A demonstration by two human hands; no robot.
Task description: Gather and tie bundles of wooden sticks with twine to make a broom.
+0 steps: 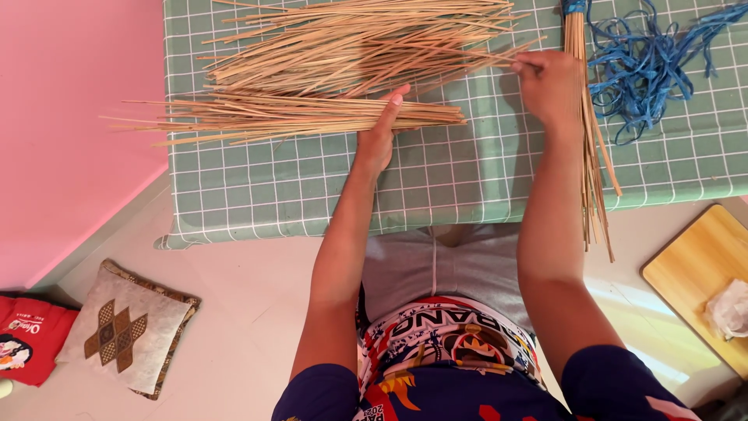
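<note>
At frame centre, the left hand [382, 129] grips a lower stick bundle [296, 115] on the green checked cloth [436, 179]; the right hand [549, 86] pinches sticks from the upper pile [358, 47].

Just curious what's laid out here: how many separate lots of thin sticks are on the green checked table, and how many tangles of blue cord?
Loose stick piles: 2 (upper pile, lower pile)
Tied stick bundle: 1
Blue cord tangle: 1
Total: 4
</note>
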